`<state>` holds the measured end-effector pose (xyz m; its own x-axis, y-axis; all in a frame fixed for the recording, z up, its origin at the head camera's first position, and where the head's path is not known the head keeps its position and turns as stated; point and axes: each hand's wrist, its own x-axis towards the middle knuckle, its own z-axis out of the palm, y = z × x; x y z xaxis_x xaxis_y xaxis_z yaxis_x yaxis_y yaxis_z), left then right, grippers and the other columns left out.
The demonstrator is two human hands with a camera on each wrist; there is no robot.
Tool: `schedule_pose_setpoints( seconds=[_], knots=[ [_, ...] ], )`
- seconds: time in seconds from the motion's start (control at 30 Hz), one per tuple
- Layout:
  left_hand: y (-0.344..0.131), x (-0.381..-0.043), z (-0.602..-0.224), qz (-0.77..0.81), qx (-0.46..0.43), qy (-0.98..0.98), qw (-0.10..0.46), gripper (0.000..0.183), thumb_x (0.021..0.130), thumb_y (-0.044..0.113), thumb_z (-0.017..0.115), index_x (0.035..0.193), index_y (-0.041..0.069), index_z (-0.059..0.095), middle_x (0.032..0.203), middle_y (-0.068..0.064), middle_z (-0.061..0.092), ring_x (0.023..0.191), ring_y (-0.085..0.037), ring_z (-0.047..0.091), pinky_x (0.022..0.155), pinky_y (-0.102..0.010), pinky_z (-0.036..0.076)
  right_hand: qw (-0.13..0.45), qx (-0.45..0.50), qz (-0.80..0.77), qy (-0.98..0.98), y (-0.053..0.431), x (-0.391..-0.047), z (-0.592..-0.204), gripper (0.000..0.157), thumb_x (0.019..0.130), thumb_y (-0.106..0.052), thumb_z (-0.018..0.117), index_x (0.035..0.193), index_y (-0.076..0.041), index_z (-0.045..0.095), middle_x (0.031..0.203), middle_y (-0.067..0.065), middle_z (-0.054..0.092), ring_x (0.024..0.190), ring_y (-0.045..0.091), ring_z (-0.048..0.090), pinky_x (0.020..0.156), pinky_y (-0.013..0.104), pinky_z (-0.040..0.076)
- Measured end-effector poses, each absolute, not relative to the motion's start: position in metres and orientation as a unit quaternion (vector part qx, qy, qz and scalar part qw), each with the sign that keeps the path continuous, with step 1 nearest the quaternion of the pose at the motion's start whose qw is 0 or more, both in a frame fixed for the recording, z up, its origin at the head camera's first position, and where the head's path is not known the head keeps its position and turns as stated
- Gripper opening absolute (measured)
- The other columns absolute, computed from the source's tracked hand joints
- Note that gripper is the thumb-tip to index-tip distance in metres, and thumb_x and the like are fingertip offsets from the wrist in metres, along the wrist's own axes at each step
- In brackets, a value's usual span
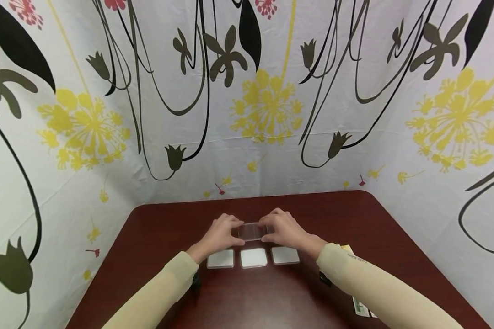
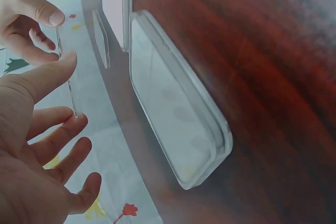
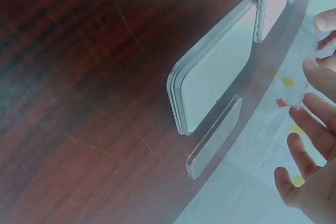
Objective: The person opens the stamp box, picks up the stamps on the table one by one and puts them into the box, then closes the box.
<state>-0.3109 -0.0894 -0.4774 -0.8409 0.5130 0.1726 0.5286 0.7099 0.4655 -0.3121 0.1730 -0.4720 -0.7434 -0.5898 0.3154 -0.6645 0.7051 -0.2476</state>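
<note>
My left hand point(image 1: 221, 234) pinches one end of a clear, thin plastic lid point(image 1: 252, 231) between thumb and fingertips. The other end is pinched by my right hand point(image 1: 287, 230). In the left wrist view the lid point(image 2: 71, 80) appears edge-on, above the table. Nearer to me, three shallow clear cases with white faces lie in a row: a left case point(image 1: 221, 259), a middle case point(image 1: 253, 258) and a right case point(image 1: 285, 255). Another clear lid point(image 3: 214, 139) lies beside the right case in the right wrist view; in the head view I cannot make it out.
The dark red-brown table point(image 1: 255, 297) has rounded far corners. Flower-printed fabric point(image 1: 255, 173) hangs behind it and along both sides. Partly beneath my right sleeve lies a printed paper or packet point(image 1: 360, 307), its kind unclear.
</note>
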Motion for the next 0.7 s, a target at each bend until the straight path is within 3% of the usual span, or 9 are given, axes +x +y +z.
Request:
schedule_pose_setpoints(
  seconds=[0.3,0.7],
  knots=[
    [-0.087,-0.330,-0.475,-0.253,-0.278,-0.926,0.032,0.056,0.081,0.031,0.087,0.130,0.011,0.070,0.125,-0.003,0.065,0.119,-0.027,0.051,0.103,-0.059,0.035,0.089,0.318,0.191,-0.924,0.172,-0.331,-0.469,0.043,0.077,-0.033,0.089,0.118,-0.023,0.076,0.116,-0.011,0.071,0.107,0.018,0.053,0.090,0.052,0.041],
    [-0.087,-0.345,-0.489,-0.252,-0.257,-0.933,0.015,0.055,0.080,0.035,0.087,0.129,0.014,0.071,0.129,-0.001,0.066,0.121,-0.024,0.051,0.106,-0.061,0.032,0.050,0.273,0.180,-0.944,0.167,-0.344,-0.482,0.050,0.079,-0.036,0.087,0.125,-0.025,0.073,0.116,-0.011,0.071,0.113,0.021,0.052,0.095,0.051,0.040]
  ],
)
